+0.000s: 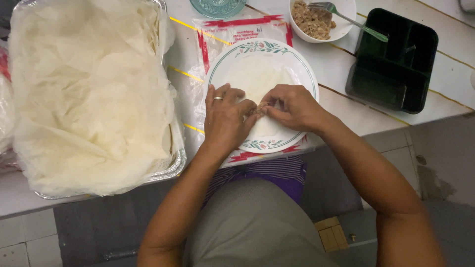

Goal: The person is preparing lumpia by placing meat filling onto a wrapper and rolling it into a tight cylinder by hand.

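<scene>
Soft, even indoor light falls from above, warm and a little dim; the pale wrappers point(89, 94) in the foil tray look slightly washed out, the black container point(393, 59) swallows detail, shadows stay faint, and edges are mildly soft

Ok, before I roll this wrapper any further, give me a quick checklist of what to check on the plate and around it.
1. Wrapper lies flat on the plate: ok.
2. Filling sits between both hands, near the wrapper's near edge: ok, though mostly hidden.
3. Left hand and right hand both pressing on the fold: ok.
4. Wrapper free of tears: cannot tell, the fingers cover the fold.
5. Bowl of filling with fork within reach behind the plate: ok.
6. Spare wrappers in the foil tray to the left: ok.
</scene>
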